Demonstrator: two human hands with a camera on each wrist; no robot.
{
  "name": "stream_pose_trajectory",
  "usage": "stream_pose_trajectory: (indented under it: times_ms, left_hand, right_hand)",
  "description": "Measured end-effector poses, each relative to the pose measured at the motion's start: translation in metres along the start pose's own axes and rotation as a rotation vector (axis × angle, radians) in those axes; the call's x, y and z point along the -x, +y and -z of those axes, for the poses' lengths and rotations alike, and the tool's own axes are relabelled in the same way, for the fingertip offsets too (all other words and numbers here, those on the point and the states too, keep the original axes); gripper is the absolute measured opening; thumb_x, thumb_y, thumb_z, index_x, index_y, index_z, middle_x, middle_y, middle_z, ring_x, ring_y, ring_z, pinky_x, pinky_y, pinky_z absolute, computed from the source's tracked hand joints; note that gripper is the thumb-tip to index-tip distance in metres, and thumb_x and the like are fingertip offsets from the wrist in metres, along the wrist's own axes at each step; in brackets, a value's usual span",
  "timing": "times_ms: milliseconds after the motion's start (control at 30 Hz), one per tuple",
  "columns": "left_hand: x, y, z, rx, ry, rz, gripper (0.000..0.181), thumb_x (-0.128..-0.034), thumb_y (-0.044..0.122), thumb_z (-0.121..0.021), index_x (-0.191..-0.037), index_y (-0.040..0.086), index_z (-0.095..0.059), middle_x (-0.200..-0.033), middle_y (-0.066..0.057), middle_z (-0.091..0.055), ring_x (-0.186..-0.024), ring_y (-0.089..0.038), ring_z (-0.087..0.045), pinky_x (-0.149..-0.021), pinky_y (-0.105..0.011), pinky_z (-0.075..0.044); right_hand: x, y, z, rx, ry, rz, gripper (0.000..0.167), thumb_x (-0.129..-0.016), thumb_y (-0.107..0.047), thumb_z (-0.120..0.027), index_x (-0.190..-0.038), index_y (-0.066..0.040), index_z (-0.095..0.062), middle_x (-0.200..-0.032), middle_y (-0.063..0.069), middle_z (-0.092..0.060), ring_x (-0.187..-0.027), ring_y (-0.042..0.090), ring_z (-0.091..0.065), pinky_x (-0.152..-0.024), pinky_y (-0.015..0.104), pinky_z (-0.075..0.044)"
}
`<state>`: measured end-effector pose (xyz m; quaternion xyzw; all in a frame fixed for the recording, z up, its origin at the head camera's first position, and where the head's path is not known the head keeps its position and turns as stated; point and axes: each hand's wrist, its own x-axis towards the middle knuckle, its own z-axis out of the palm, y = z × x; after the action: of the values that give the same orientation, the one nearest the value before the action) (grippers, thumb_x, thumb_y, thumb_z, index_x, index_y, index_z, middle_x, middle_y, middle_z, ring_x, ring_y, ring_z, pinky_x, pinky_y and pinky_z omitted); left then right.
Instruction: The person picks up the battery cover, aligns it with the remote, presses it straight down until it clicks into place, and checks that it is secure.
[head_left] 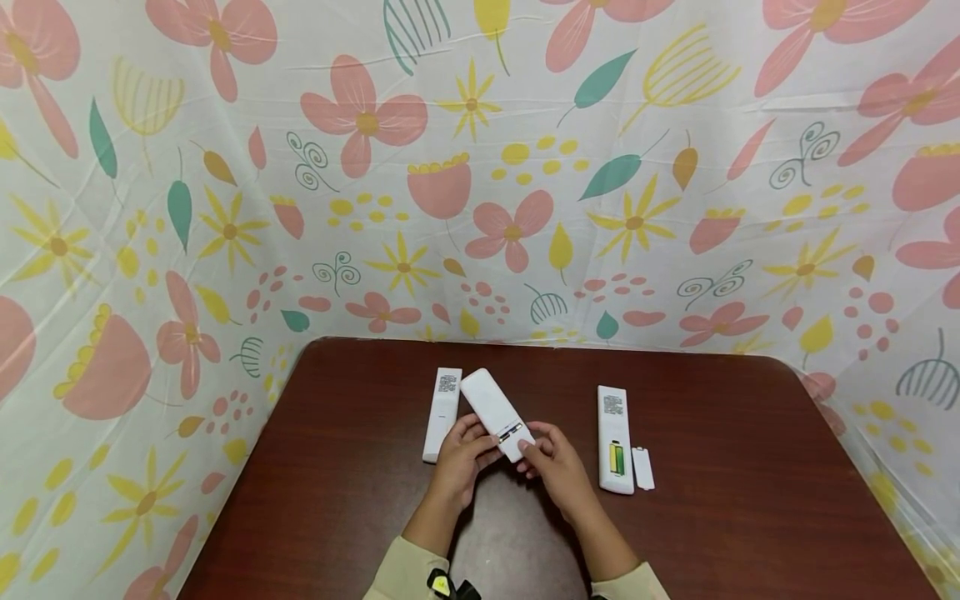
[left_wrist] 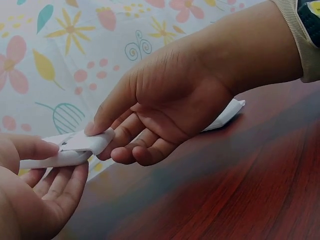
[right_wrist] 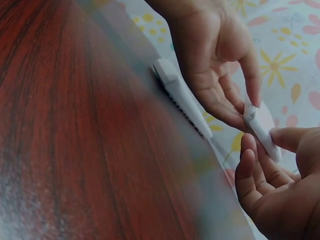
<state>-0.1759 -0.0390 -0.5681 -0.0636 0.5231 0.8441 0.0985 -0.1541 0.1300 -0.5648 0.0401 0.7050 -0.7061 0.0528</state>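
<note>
Between both hands a white remote (head_left: 491,400) is held up at a slant, back side up, with a narrow dark gap across it near its lower end. My left hand (head_left: 459,467) grips its left side, thumb beside the gap. My right hand (head_left: 564,479) pinches the lower end, thumb on top. In the left wrist view, a white battery cover (left_wrist: 101,142) stands slightly tilted at the gap, under the right hand (left_wrist: 175,95). In the right wrist view, the remote (right_wrist: 263,131) shows edge-on between the left hand (right_wrist: 210,55) and the right hand (right_wrist: 285,200).
A closed white remote (head_left: 441,421) lies just left of the held one. Farther right lies another remote (head_left: 612,417) with its compartment uncovered and green-yellow batteries (head_left: 617,458) inside; a loose white cover (head_left: 642,468) is beside it. Floral cloth surrounds the dark wooden table (head_left: 720,500).
</note>
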Motion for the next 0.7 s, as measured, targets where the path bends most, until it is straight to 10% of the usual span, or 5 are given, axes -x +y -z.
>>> stream_pose_trajectory:
  times_ms: [700]
  left_hand:
    - [0.0008,-0.0045,0.0016,-0.031,-0.063,0.002,0.067,-0.0898,-0.002,-0.065,-0.149,0.004,-0.036,-0.114,-0.007,-0.069,-0.093,-0.013,-0.068,-0.083,-0.031,-0.057]
  right_hand:
    - [0.0007,-0.0001,-0.0028,0.064,0.007,-0.007,0.043,-0.097,-0.020,-0.068,-0.136,-0.008,-0.054,-0.081,0.013,-0.070,-0.069,0.016,-0.063,-0.062,0.027,-0.052]
